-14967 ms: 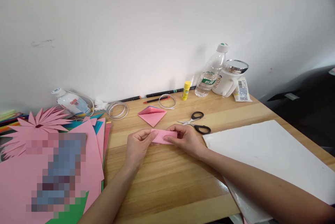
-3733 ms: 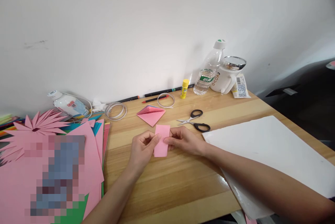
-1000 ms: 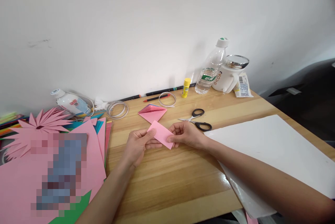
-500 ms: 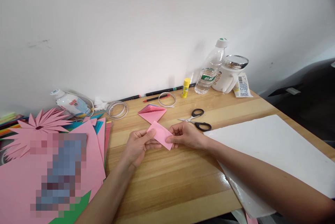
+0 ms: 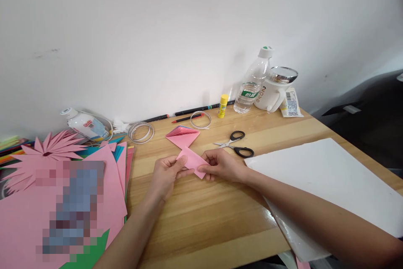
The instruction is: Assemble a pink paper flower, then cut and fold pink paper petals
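Pink paper piece: is slanting between both hands; whether it is resting on the bench or hanging just above, I cannot tell.
Left hand: is clamping the paper's left side, thumb on top, fingers underneath.
Right hand: is clamping the near right end, thumb on top, fingers partly hidden beneath.
Paper's feel: is probably proving very light, bending easily, stiffening a little along any creases; its matte face is likely giving sure friction.
Paper's weak spots: corners and folded edges are risking dents or tears under a hard pinch.
Paper's best hold: flat areas near opposite ends, where the thumbs are pressing, are looking soundest.
Far side: the folded pink stack is sitting just beyond, its tip and the paper's far corner meeting in view; contact is staying unclear.
Right side: the scissors are lying slightly open, points facing left; the white board is spreading beneath the right forearm.
Left side: coloured sheets are crowding the left forearm.
Near side: bare wood is stretching between the forearms towards the near edge, offering the most room.
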`<state>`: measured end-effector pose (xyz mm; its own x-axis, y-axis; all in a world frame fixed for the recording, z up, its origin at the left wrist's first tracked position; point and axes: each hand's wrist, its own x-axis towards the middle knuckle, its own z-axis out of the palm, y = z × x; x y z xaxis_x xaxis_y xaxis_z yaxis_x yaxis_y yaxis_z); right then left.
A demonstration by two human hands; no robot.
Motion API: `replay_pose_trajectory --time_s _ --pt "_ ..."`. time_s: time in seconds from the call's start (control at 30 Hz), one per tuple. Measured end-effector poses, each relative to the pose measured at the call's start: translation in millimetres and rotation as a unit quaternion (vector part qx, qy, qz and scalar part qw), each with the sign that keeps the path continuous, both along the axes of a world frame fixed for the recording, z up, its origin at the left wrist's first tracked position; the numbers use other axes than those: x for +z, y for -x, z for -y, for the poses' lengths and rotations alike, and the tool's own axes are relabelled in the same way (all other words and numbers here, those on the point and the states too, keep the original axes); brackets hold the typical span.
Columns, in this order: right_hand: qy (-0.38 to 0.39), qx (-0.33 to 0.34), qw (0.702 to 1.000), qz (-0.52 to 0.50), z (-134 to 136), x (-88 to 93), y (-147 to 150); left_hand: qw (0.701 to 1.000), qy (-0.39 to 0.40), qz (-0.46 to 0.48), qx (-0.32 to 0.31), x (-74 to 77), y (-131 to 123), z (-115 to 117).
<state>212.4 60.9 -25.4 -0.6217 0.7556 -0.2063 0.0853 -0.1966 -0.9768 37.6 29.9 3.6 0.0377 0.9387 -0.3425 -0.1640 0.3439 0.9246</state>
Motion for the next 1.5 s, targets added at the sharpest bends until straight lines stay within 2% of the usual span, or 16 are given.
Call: replay_pose_trajectory --time_s 0.27,0.43,0.6,0.73,1.0,1.17,1.33,1.5 --pt "0.041 -0.013 0.998 -0.034 -4 1.0 -3 0.998 -0.037 -0.038 0.033 3.9 2 -1" --pt "0.043 -0.038 0.998 -0.040 -3 1.7 -2 0.996 -0.053 -0.063 0.019 4.5 4 -1" --pt "0.002 -0.020 0.999 -0.047 -2 3.0 -2 0.992 -0.082 -0.099 -0.006 7.1 4 1" --pt "-0.021 -0.023 0.997 -0.066 -1 -0.8 -2 0.992 -0.070 -0.102 -0.035 6.3 -1 2" --pt "-0.009 -0.076 0.996 -0.043 0 -3.7 2 0.987 -0.076 -0.139 -0.024 10.2 -3 3" --pt "-0.005 -0.044 0.997 -0.061 0 -4.3 2 0.986 -0.054 -0.154 -0.022 13.5 -3 3" --pt "-0.007 -0.023 0.997 -0.073 0 -4.3 0 0.992 -0.008 -0.124 -0.008 6.3 -2 3" --pt "-0.004 -0.019 0.998 -0.068 0 -1.5 1 0.994 0.001 -0.105 -0.003 0.0 0 3"
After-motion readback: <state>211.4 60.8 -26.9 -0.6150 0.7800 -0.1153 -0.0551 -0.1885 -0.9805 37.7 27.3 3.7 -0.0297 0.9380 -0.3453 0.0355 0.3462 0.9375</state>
